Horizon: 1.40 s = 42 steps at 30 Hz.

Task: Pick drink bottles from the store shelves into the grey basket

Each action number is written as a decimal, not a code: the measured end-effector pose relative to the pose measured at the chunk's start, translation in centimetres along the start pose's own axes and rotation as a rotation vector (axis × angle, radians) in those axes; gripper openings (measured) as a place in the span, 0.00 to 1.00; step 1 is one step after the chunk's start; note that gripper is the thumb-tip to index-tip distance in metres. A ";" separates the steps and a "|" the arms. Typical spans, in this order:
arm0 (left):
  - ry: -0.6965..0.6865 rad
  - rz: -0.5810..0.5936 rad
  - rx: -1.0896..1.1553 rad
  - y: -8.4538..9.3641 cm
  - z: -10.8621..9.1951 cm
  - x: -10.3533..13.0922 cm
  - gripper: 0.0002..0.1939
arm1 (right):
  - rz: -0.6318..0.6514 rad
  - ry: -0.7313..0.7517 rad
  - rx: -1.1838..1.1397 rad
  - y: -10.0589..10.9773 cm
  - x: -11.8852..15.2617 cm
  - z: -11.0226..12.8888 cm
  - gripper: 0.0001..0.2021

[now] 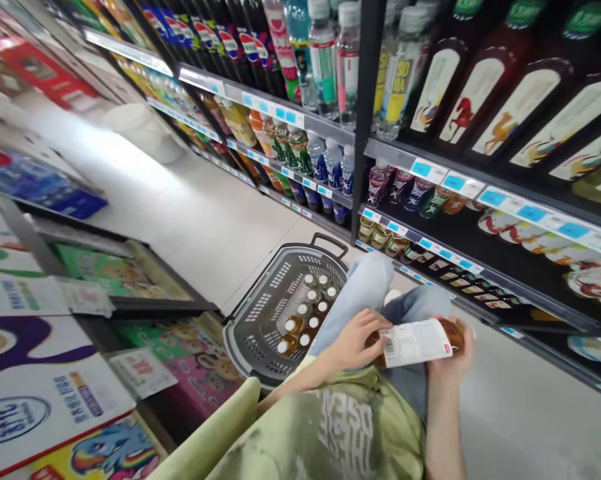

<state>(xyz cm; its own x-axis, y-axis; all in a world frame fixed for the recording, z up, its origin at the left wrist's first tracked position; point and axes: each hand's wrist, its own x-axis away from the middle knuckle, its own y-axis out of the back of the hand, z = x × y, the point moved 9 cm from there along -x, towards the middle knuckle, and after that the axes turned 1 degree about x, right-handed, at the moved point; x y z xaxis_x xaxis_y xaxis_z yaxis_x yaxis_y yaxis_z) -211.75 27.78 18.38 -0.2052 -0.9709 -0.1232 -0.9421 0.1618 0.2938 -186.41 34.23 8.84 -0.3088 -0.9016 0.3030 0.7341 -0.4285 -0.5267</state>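
A bottle of amber-brown liquid with a white label (pixel 416 343) lies sideways across my lap, held at both ends. My left hand (pixel 363 340) wraps round its left end, fingers over the label's edge. Round the other end, near a pale cap, my right hand (pixel 453 357) is closed. Beside my left knee a grey shopping basket (pixel 268 293) rests on the floor. Inside the basket several white-capped bottles (pixel 313 322) stand upright, some with amber liquid.
Drink shelves (pixel 405 157) run along the front and right, with large dark bottles (pixel 485 93) on an upper level. At the left stands a display of boxes (pixel 45 380). A pale round object (pixel 143 130) sits farther up the tiled aisle (pixel 205 207).
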 end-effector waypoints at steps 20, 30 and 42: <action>-0.178 -0.348 -0.069 11.2 -5.6 4.4 0.38 | 0.852 0.367 0.597 -26.6 15.9 1.3 0.21; -0.201 -0.482 -0.267 16.3 -7.2 7.1 0.27 | 1.117 0.401 0.738 -22.8 19.1 -6.3 0.40; 0.187 -0.368 -0.524 22.1 -7.3 9.3 0.10 | 1.301 0.543 1.076 -17.6 19.2 -12.1 0.47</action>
<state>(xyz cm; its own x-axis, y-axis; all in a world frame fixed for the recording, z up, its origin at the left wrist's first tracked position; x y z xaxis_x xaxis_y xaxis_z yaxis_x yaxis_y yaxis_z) -232.49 21.04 30.68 0.1992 -0.9683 -0.1507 -0.6785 -0.2473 0.6918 -212.54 23.77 14.28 0.7589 -0.6068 -0.2366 0.6104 0.5360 0.5831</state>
